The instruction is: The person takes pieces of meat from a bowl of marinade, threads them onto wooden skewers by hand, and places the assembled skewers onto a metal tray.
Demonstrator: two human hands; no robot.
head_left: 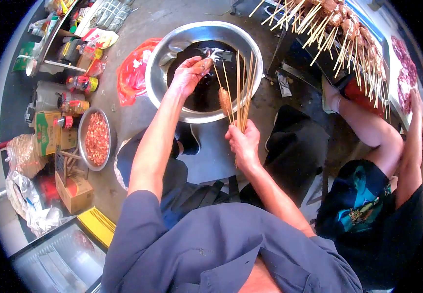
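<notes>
My right hand [244, 141] is closed around a bundle of thin bamboo skewers [243, 93], just outside the near rim of a wide metal basin [205, 117]. One skewer carries a brown, scored piece of food [225, 101] partway up. Over the basin, my left hand [188, 78] pinches a small brown piece of food [202, 65], whose exact kind I cannot make out. Dark liquid [199, 95] fills the basin's bottom and reflects light.
A red plastic bag [132, 78] lies left of the basin. Farther left stand a metal bowl of chopped reddish food [97, 139], sauce bottles [82, 83] and boxes [74, 191]. At upper right, loaded skewers [348, 29] overhang a table. A co-worker's hand [415, 103] is beside raw meat [404, 73].
</notes>
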